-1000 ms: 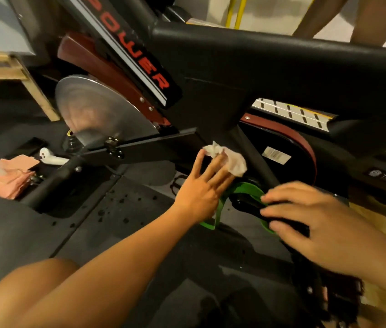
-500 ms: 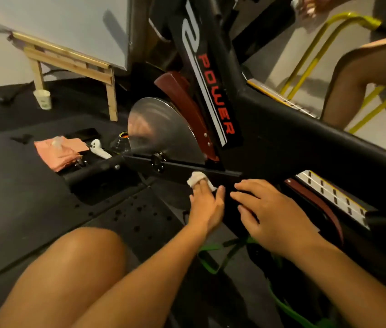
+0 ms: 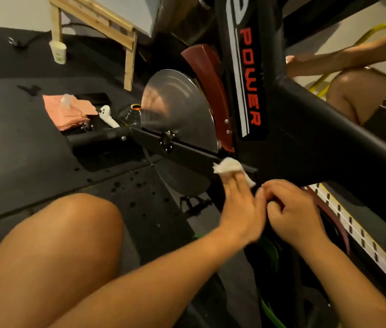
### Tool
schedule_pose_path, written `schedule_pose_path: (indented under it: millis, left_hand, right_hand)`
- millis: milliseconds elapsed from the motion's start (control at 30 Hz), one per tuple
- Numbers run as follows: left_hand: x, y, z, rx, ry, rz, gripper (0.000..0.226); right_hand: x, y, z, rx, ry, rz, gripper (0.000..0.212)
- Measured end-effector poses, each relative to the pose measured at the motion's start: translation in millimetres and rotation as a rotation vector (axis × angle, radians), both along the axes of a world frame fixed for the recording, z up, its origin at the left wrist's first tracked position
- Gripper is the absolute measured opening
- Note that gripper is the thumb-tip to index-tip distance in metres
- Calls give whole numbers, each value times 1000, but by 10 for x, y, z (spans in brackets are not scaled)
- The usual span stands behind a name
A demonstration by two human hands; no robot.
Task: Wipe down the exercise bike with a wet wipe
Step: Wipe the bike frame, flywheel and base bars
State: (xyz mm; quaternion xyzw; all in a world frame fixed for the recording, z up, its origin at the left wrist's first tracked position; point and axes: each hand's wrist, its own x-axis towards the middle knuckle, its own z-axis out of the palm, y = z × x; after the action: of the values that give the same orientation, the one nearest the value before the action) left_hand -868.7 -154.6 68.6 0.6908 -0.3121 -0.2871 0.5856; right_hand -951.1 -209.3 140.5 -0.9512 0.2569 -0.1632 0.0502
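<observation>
Floor: dark rubber mats fill the left side, speckled with darker spots near our bare knee.
Background: we see a pale wooden easel with a cup by its foot, and another person's leg at the right.
Bike: the black exercise bike rises in the middle, its silver flywheel just beside a dark red guard.
Writing: the red letters POWER run down the upright post beside white stripes. Above them a large white character is cut off, and we cannot read it.
Wipe: the white wet wipe lies bunched on the black bar that crosses the flywheel, close to the post.
Left hand: our left hand presses the wipe to the bar with straight fingers held together.
Right hand: our right hand touches the left, fingers curled against the dark frame. We cannot tell whether they grip anything.
Mat items: a pink cloth and a small white device lie near the bike's front foot.
</observation>
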Motion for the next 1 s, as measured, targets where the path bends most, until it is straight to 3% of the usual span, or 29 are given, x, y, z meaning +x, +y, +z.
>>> schedule_pose_path:
  millis: [67,167,233,300,367,433,533,667,733,867,933,1000]
  left_hand:
    - [-282,116,40,-22,-23,-107,73]
    - [25,-64,-52,-27,168,17,71]
    - [452,-214,-61,97,281,131,50]
    - [616,-287,-48,218,318,151,44]
    - [367,-296,-38,220,223,110,43]
    - [-95,-103,20,90,156,24,63]
    - [-495,191,26,-84,1,-71,58]
    - [-349,193,-128,-42,-319,-131,63]
    - [-279,65,-122,-55,-347,-62,68]
    - [222,-157,-62,62,-114,61,87]
    - [467,-185,-114,70,-106,73,90]
    - [446,-137,-85,70,-174,37,88]
  right_hand:
    - [-39,23,-23,27,-30,6,38]
    - [-110,-38,-73,20,-39,44,32]
    - [-87,-87,-63,93,-48,46,39]
    - [-55,-108,-35,138,-34,36,42]
    - [-37,-110,-34,106,-43,46,38]
    - [-21,-99,-44,56,-67,54,34]
    - [-73,-84,38,125,-173,-20,33]
    - [-9,45,470,-248,-267,150,27]
    - [165,15,557,-324,-178,211,24]
    - [404,-118,329,-458,215,214,13]
    - [460,-146,258,-461,261,203,3]
    - [488,-136,267,-469,241,192,8]
